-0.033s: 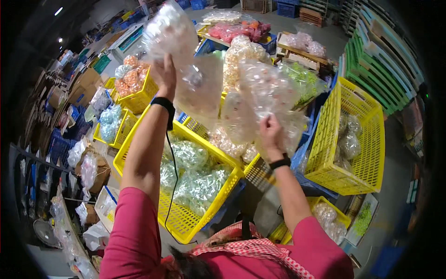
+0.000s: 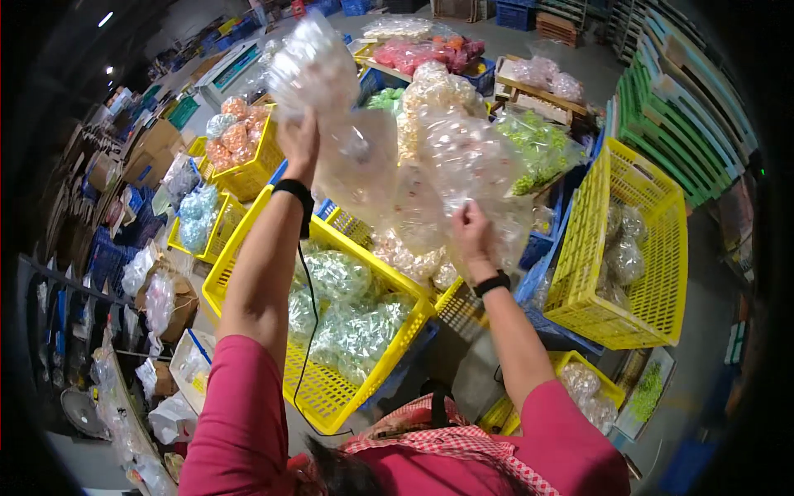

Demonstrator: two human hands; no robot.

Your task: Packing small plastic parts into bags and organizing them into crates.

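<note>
Up at the upper left, my left hand (image 2: 299, 147) is closed on the gathered part of a puffed clear plastic bag (image 2: 313, 70), its pale contents blurred. A loose sheet of clear plastic (image 2: 360, 161) hangs beside that hand. My right hand (image 2: 474, 240), in a fist near the middle, grips the lower edge of a second clear plastic bag (image 2: 463, 153) with small red and whitish spots. Beneath both hands, a yellow crate (image 2: 322, 405) holds several clear bags with pale green contents (image 2: 360, 331). Cream-coloured bagged pieces (image 2: 405, 252) lie just beyond it.
To the right stands a tall yellow crate (image 2: 571, 281) with clear bags inside, beside stacked green trays (image 2: 662, 124). Small yellow crates with orange bags (image 2: 236, 136) and blue bags (image 2: 197, 219) are on the left. A thin black cable (image 2: 308, 285) hangs from my left wrist.
My left hand and its bag have shifted slightly right and down. My right hand has moved a little left with its bag, uncovering more of the green bag behind.
</note>
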